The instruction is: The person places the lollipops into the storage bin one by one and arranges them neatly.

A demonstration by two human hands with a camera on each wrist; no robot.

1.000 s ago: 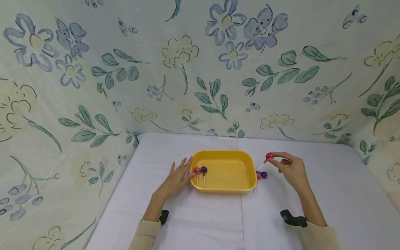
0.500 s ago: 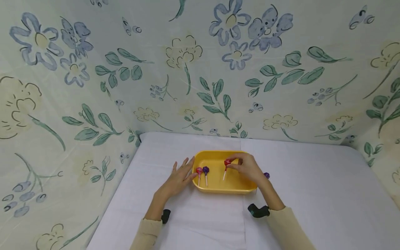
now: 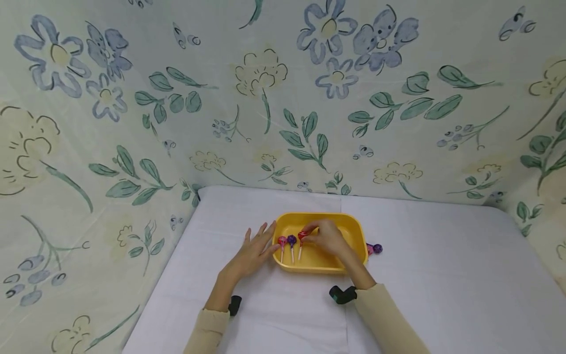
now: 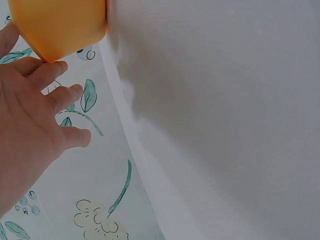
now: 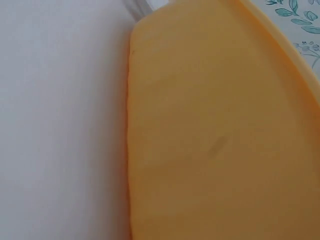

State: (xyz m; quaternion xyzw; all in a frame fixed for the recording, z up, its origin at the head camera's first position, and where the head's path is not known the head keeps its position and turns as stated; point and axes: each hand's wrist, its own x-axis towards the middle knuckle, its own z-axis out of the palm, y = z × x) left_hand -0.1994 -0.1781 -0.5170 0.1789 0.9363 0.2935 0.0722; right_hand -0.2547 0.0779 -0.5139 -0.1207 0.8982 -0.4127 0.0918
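A yellow tray [image 3: 353,231] stands on the white-covered table. My left hand [image 3: 252,254] rests against its left end, fingers spread and fairly straight, the thumb reaching over the rim. The left wrist view has that hand [image 4: 30,107] touching the tray's outer wall [image 4: 65,25]. Inside the tray, my right hand [image 3: 328,239] pinches a red lollipop [image 3: 302,235] by its head, the white stick pointing toward me. Left of it lie a purple lollipop [image 3: 292,240] and a pink-red lollipop [image 3: 282,240], side by side. The right wrist view shows the tray's side [image 5: 215,100]; the fingers are outside that view.
Just outside the tray's right end lie a purple lollipop [image 3: 378,249] and a pink lollipop [image 3: 370,249], the pink one partly hidden by the tray. Floral cloth [image 3: 265,98] hangs behind the white table [image 3: 442,255].
My right hand has carried the red lollipop from right of the tray leftward into it, beside the purple one. The left hand keeps its place at the tray's left end.
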